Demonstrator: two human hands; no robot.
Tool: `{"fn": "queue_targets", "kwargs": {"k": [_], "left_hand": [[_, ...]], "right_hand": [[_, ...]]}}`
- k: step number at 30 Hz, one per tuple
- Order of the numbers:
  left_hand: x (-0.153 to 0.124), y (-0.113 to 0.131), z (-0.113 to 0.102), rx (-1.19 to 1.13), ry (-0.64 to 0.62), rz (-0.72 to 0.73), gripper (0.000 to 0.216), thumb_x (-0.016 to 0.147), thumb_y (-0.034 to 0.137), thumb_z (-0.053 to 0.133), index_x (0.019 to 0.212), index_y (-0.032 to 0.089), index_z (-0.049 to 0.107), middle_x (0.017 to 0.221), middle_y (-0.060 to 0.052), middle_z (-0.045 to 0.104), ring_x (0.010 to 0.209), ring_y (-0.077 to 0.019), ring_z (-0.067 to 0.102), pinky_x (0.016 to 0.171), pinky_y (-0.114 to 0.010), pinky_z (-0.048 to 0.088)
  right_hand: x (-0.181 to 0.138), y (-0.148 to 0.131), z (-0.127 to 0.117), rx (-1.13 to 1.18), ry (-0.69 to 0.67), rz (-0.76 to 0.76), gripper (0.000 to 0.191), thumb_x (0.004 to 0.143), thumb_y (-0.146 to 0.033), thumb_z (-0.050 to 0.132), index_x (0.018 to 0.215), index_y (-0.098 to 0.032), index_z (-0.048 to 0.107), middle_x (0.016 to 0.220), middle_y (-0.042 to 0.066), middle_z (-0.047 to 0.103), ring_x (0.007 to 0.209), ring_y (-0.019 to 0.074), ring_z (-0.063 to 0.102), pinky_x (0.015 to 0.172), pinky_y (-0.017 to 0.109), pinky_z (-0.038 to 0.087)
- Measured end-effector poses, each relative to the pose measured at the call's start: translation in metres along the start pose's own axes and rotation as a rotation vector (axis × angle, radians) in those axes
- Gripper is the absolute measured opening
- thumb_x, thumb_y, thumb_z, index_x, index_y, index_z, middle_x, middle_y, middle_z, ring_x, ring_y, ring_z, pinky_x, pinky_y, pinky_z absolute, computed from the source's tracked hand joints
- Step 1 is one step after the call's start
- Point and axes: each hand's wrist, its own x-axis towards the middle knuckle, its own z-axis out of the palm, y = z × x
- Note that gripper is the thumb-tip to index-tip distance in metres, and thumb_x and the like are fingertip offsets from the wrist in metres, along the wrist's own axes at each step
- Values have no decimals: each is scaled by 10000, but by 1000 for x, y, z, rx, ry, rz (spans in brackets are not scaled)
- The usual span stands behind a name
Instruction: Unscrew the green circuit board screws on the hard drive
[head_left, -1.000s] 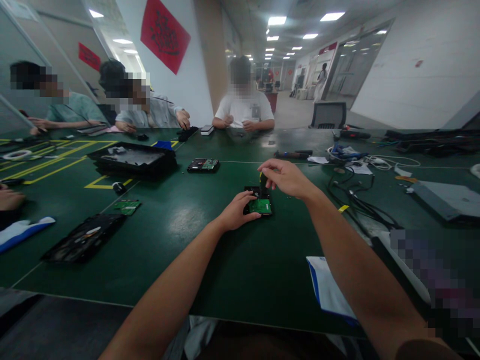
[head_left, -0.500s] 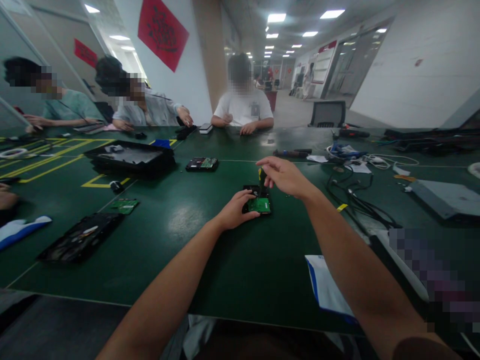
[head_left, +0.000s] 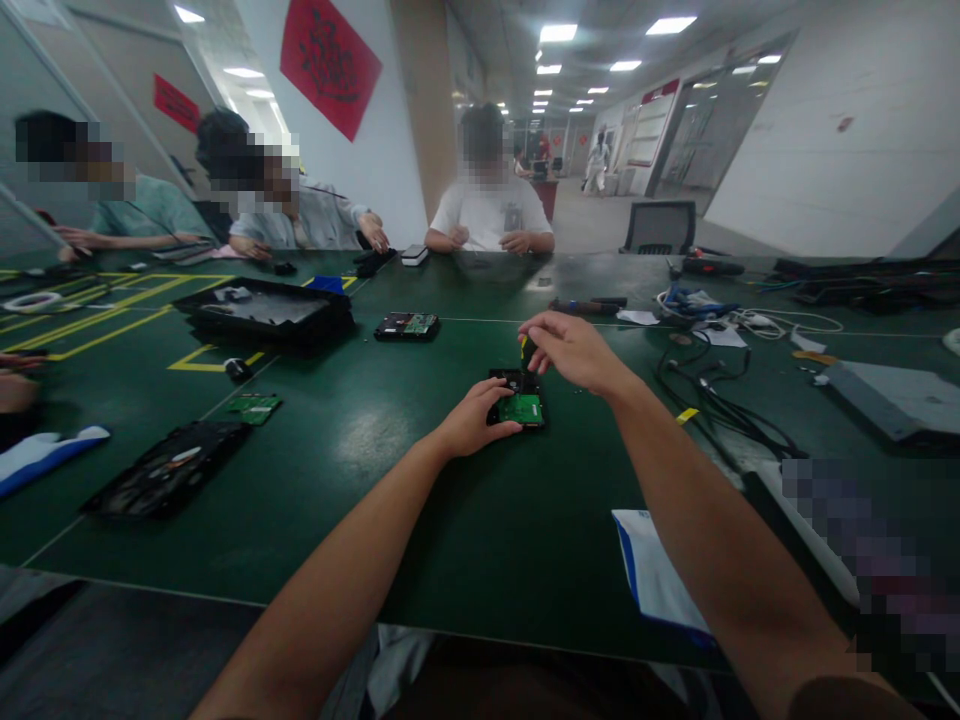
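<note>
A hard drive (head_left: 525, 408) with a green circuit board lies on the green table in front of me. My left hand (head_left: 481, 418) grips its left side, thumb along the near edge and fingers over the top. In my right hand (head_left: 566, 350) is a yellow and black screwdriver (head_left: 526, 352), held upright above the drive's far part. The screwdriver's tip is too small to make out against the dark casing. A few tiny bits, perhaps screws, lie just right of the drive.
Another hard drive (head_left: 406, 326) lies farther back, near a black tray (head_left: 262, 315). A loose circuit board (head_left: 253, 408) and a dark casing (head_left: 165, 470) are at left. Black cables (head_left: 724, 400), a grey metal box (head_left: 885, 400) and a white-blue packet (head_left: 660, 575) lie at right. Several people sit across the table.
Both hands stay at the hard drive, and the right fingers have shifted slightly around the screwdriver. The view has moved a little. Across the table, a person's hands have moved.
</note>
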Motion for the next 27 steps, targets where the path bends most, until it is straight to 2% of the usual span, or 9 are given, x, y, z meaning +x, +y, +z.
{"fn": "queue_targets", "kwargs": {"k": [3,7,10,14,18,20,24,27], "left_hand": [[0,1,-1,3,-2,0,670,868,553,745,1415,213,563,1575,-155,468,1519,-331,378,1251,-541,328],[0,4,-3,1,-3,-1,668,866,550,747,1417,221,562,1579,-145,465,1523,-326,374,1259,-532,319],[-1,4,-3,-2,-2,-2,670,868,560,741,1417,219,563,1582,-147,462,1524,-326,370,1256,-527,327],[0,2,-1,1,7,4,666,865,558,745,1406,212,569,1573,-149,470,1516,-319,383,1254,-519,330],[0,1,-1,8,5,8,661,867,553,746,1402,206,569,1566,-152,476,1510,-313,392,1257,-513,327],[0,2,-1,5,3,3,655,868,555,743,1399,214,568,1569,-147,474,1515,-315,385,1256,-519,328],[-1,4,-3,4,-3,-4,661,864,557,746,1405,223,565,1575,-139,467,1519,-319,378,1257,-528,326],[0,4,-3,-4,-1,-6,665,863,553,748,1410,222,565,1578,-139,464,1519,-316,377,1256,-523,330]], "right_hand": [[0,0,0,-49,11,-16,242,982,-300,512,1137,-220,680,897,56,738,649,155,666,598,300,521],[0,1,-3,-148,85,-22,182,932,-347,604,993,-213,710,925,57,744,723,172,659,651,310,518],[0,1,-5,-193,138,16,129,900,-300,619,914,-198,696,903,59,747,666,158,648,630,306,507],[0,0,-5,-138,93,9,159,938,-310,571,953,-200,685,955,58,761,552,115,616,554,284,476],[1,0,-2,-71,58,46,242,975,-300,499,1053,-191,699,740,44,714,588,150,647,560,279,491],[1,0,-2,-87,51,46,252,967,-285,506,1099,-199,703,718,32,701,609,153,644,568,275,487],[-2,-2,-2,-148,69,5,210,944,-374,588,1010,-218,712,863,43,735,687,158,649,570,271,475],[-2,-3,-3,-156,92,26,164,912,-360,635,927,-205,687,862,52,738,677,159,663,571,273,485]]}}
